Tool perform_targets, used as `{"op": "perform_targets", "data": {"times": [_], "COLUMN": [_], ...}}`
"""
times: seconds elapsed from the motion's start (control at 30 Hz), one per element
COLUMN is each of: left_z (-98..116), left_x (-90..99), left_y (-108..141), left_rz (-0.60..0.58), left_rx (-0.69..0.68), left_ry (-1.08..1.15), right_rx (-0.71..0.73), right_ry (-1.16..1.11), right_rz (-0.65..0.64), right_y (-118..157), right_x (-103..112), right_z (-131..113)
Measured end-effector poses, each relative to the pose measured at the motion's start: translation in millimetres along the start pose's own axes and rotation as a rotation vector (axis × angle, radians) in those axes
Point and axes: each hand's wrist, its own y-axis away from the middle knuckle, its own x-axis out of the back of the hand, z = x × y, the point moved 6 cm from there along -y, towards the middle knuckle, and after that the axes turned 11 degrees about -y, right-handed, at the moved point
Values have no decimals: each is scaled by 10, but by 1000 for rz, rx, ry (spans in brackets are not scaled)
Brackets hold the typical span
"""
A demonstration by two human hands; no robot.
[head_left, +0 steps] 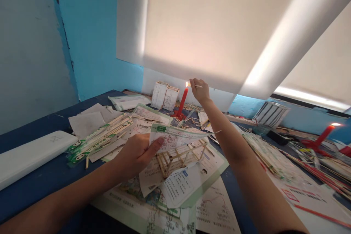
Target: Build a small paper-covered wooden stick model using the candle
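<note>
My left hand is closed on the edge of a printed sheet of paper with a green corner and red pen marks. Below that sheet, a small frame of wooden sticks lies on more papers, partly covered by a torn sheet. Farther off, my right hand is closed around a thin pale stick, beside the flame of a lit red candle. The fingers hide part of the stick, and I cannot tell whether its tip touches the flame.
Bundled wooden sticks in green wrappers lie left, near a long white case. Two paper-covered boxes stand behind. Another lit red candle burns at right, near a striped box and more packed sticks.
</note>
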Motion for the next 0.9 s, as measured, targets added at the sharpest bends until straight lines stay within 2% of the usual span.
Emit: {"op": "perform_targets", "data": {"times": [0.37,0.53,0.6,0.7,0.8,0.9], "left_z": [-1,56,46,-10,-115,-223], "left_x": [21,16,10,9,-13,-37], "left_y": [1,13,11,-16,-62,-95], "left_rz": [37,34,39,64,49,47], "left_rx": [-19,-173,-183,-118,34,198], "left_ry": [-38,-68,-65,-36,127,259], "right_rx": [0,-4,-12,-17,4,51], "right_ry": [-17,-43,-50,-147,-274,-257], "right_rz": [22,42,65,168,298,384], "right_y": [4,2,4,38,150,366], "right_x": [17,38,106,365,782,1233], "right_z": [-2,-18,-9,-7,-73,-239]}}
